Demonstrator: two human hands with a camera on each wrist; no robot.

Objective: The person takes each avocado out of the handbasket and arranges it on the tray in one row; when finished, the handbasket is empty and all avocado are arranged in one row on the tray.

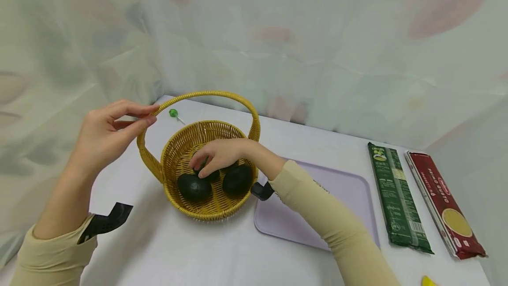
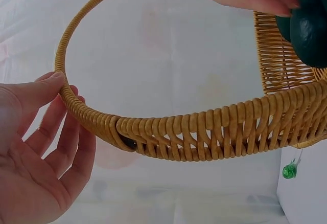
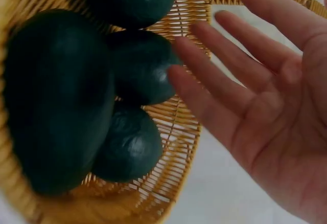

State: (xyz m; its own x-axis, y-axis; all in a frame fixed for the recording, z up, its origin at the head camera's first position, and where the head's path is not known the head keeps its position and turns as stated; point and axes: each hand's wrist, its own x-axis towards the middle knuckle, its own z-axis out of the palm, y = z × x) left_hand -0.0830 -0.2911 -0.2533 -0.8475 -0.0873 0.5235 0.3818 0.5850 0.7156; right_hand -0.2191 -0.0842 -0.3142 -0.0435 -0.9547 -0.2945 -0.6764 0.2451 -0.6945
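A yellow wicker basket stands on the white table, its tall handle arched over it. My left hand pinches the left side of that handle between thumb and fingers, as the left wrist view also has it. Several dark green avocados lie in the basket. Over them reaches my right hand, palm down. The right wrist view has its fingers spread and fairly straight beside the avocados, gripping none. Whether the fingertips touch one, I cannot tell.
A lilac tray lies right of the basket, under my right forearm. Farther right are a green packet and a red spaghetti packet. A green lollipop lies behind the basket. Something yellow shows at the bottom edge.
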